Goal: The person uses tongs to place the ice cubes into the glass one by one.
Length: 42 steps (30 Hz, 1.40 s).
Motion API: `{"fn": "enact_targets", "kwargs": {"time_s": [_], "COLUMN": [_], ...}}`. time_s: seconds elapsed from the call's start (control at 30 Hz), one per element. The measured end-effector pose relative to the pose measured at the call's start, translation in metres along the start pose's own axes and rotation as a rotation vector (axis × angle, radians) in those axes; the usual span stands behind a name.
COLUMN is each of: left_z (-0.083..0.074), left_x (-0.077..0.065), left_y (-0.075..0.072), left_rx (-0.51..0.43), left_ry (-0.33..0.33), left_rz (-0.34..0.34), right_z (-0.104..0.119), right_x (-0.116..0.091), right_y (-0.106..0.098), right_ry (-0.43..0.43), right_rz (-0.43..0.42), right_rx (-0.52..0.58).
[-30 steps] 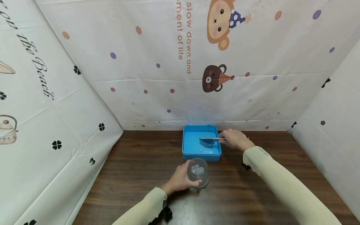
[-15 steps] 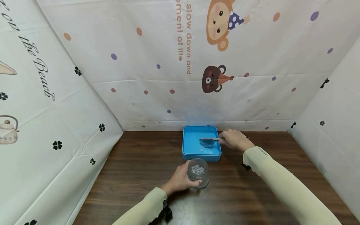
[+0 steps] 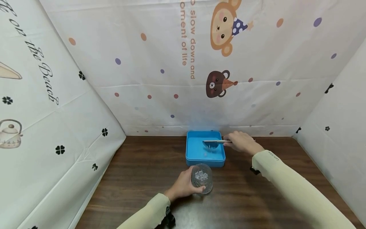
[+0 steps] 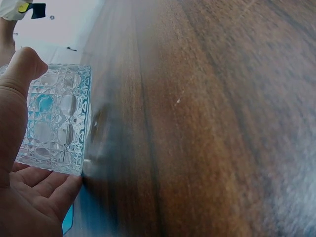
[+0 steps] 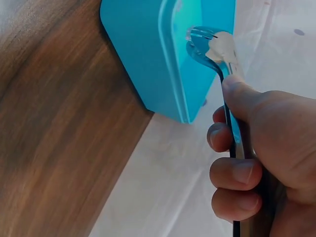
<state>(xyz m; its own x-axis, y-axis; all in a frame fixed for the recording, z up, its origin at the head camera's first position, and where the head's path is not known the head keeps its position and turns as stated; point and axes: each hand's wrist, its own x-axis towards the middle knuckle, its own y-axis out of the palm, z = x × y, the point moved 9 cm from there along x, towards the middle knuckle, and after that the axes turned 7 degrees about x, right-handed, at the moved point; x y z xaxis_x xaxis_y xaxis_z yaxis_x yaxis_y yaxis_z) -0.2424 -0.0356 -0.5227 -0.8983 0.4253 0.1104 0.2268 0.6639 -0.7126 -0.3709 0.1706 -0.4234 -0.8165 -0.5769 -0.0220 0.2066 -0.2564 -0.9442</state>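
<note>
In the head view my left hand (image 3: 184, 183) grips a clear cut-glass tumbler (image 3: 206, 184) by its side on the table. Small clear cubes (image 3: 201, 175) lie inside the glass. Thumb and fingers reach around the patterned wall (image 4: 54, 118) in the left wrist view. My right hand (image 3: 241, 141) holds a shiny metal serving spoon (image 3: 217, 141), its fingers curled round the handle in the right wrist view. The spoon's head (image 5: 203, 49), with slots or prongs, is over the blue tray (image 3: 194, 149). One small clear cube (image 3: 205, 155) lies on the tray floor.
A dark wood-grain table (image 3: 143, 171) carries everything. Printed white cloth (image 3: 160, 63) rises behind the tray and stands at both sides. The tray's back edge is close to the rear cloth, and the glass stands just in front of it.
The head view has tilted slightly upward. Blurred streaks now show below the spoon's head, where a scalloped lower edge showed before. Both hands keep their grips, the glass in place.
</note>
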Motion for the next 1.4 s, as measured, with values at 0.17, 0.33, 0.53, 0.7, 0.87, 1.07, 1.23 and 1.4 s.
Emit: {"fn": "enact_targets", "kwargs": {"time_s": [0.17, 0.33, 0.53, 0.7, 0.87, 1.07, 1.23, 1.4], "left_z": [0.003, 0.005, 0.005, 0.004, 0.003, 0.002, 0.001, 0.000], "left_x": [-0.002, -0.004, -0.004, -0.005, -0.005, -0.005, -0.004, -0.001], "left_y": [0.004, 0.008, 0.010, 0.010, 0.009, 0.007, 0.005, 0.002], "left_rx": [-0.023, -0.041, -0.035, -0.032, -0.024, -0.022, -0.021, -0.018], "left_ry": [-0.005, -0.009, -0.013, -0.009, -0.008, -0.009, -0.007, 0.005], "left_rz": [0.011, 0.017, 0.015, 0.017, 0.015, 0.014, 0.011, 0.006], "right_z": [0.003, 0.006, 0.011, 0.010, 0.010, 0.014, 0.024, 0.036], "right_x": [-0.006, -0.017, -0.032, -0.039, -0.043, -0.045, -0.051, -0.060], "right_y": [-0.008, -0.017, -0.029, -0.028, -0.027, -0.028, -0.034, -0.039], "right_ry": [-0.025, -0.055, -0.137, -0.147, -0.147, -0.156, -0.186, -0.201], "right_rz": [-0.038, -0.120, -0.226, -0.237, -0.243, -0.250, -0.265, -0.271], "right_rx": [-0.004, -0.031, -0.029, -0.010, -0.009, -0.004, -0.014, -0.008]}}
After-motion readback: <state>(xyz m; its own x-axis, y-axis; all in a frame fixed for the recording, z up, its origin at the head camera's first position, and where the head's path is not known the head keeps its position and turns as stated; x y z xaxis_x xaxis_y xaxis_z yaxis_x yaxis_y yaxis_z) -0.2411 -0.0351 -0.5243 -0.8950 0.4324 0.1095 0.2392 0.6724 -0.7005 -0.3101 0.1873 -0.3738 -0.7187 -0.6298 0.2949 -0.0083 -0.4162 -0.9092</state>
